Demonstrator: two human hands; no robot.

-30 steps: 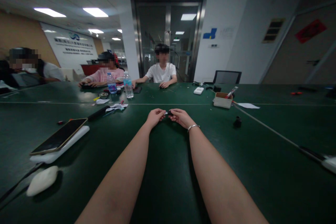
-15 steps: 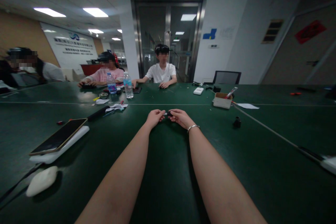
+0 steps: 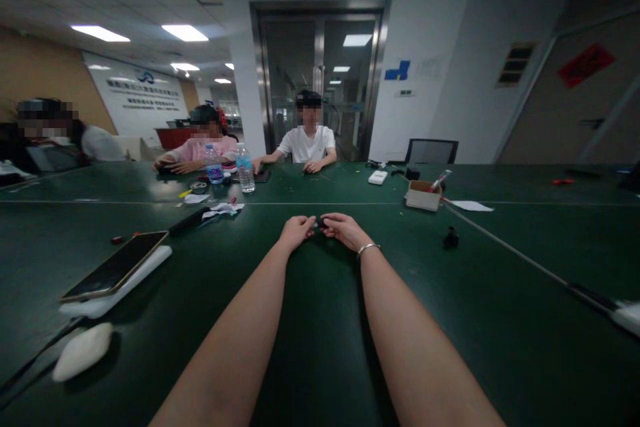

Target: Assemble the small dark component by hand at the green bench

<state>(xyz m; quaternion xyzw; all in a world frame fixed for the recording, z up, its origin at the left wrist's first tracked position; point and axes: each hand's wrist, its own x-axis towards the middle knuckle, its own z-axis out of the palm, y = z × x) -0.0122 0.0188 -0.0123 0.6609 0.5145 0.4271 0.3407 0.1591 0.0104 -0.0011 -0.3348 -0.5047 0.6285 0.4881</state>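
Observation:
Both arms reach forward over the dark green table. My left hand is closed, fingertips pinching one end of a small object, too small to make out, with a light bit showing. My right hand, with a silver bangle at its wrist, is closed on a small black piece facing the left fingertips. Whether the two pieces are joined cannot be seen.
On the left lie a phone on a white box and a white stone-like object. Two bottles stand beyond. A small box and a black object are on the right. Three people sit opposite.
The whole view has shifted slightly, so the scene sits a little lower. Both hands stay close together in a pinch, with only small finger movement.

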